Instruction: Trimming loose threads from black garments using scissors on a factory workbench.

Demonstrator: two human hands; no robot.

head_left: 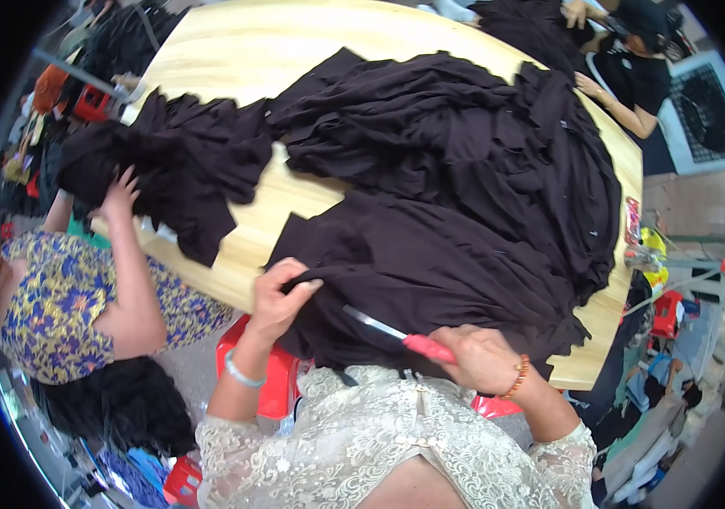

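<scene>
Dark, nearly black cloth [456, 263] lies in front of me and drapes over the table's near edge. Its left edge is pinched between the thumb and fingers of my left hand [279, 299], which wears a pale bangle. Wrapped around the red handle of a slim tool [427, 348] is my right hand [485, 360], with an orange beaded bracelet at the wrist. The tool's narrow metal end points left over the cloth, toward my left hand and apart from it. Whether it is a blade or a pointed shaft I cannot tell.
A heap of dark cloth [430, 110] covers much of the pale wooden table [243, 42]. At left, a person in a flowered dress [74, 297] handles more dark cloth [184, 153]. Another person in black [634, 81] stands far right. A red stool [273, 382] stands below my left forearm.
</scene>
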